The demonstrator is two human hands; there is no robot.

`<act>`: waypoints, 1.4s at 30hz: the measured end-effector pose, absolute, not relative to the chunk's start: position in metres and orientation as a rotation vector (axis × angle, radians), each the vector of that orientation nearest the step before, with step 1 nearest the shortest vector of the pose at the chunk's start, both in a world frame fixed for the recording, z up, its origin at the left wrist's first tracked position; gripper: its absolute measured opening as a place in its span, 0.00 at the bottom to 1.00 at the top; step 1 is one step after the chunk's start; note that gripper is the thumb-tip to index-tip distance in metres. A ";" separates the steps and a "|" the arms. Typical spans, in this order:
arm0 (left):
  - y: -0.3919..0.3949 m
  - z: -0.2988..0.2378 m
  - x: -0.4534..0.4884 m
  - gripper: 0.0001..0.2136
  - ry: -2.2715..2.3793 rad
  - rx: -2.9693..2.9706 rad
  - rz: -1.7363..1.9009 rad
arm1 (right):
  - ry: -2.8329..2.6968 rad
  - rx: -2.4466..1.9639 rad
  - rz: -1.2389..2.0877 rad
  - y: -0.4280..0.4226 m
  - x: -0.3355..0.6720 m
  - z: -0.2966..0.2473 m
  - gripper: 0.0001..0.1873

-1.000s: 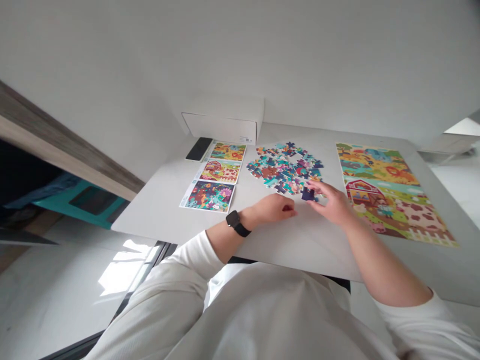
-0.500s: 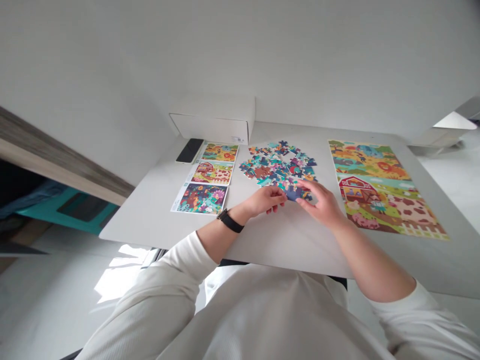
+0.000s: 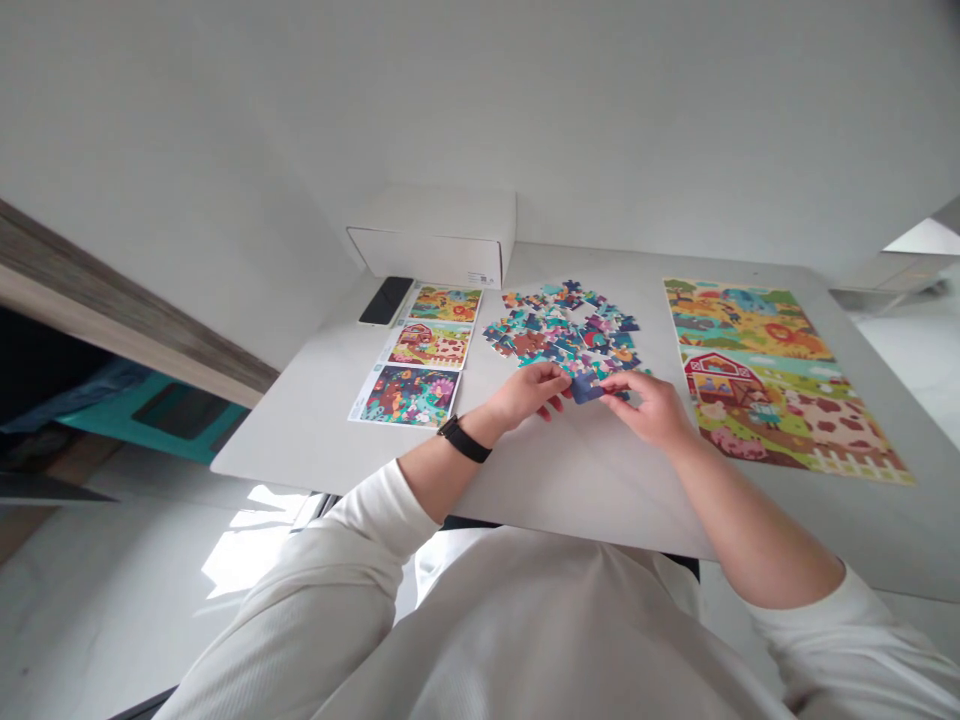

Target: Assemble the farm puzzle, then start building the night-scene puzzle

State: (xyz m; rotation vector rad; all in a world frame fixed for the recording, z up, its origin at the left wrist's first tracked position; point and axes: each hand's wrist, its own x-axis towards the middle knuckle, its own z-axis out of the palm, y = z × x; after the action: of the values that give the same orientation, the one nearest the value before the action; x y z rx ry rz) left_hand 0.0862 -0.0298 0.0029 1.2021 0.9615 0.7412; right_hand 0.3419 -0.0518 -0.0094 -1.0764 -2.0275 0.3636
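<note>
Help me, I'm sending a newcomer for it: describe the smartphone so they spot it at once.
On the table, a white box stands at the back left. In front of it, left of three colourful prints, lies the smartphone: its plain black face contrasts with both.

Soft, greyish daylight spreads evenly over the counter (image 3: 592, 475), leaving only faint shadows on it. Left of the counter, sun burns a patch of floor (image 3: 244, 555) to blank white, while a recess (image 3: 37, 345) beyond that side sinks to near black. The wall (image 3: 637, 120) behind the counter is a dull grey. Wide-angle stretching skews the counter's outline and swells the sleeves (image 3: 315, 595) in front of it; small print on the box (image 3: 427, 257) at its back is unreadable.
</note>
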 end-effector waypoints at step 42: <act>0.009 0.014 -0.021 0.07 1.516 2.154 0.477 | -2.157 -1.255 0.353 -0.045 0.356 -0.008 0.10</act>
State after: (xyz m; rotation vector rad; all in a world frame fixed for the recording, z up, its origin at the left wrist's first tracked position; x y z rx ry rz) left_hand -0.0215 0.0092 0.0137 2.1541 1.5163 0.4772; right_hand 0.3562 -0.0454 -0.0078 -1.2547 -2.1570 0.3535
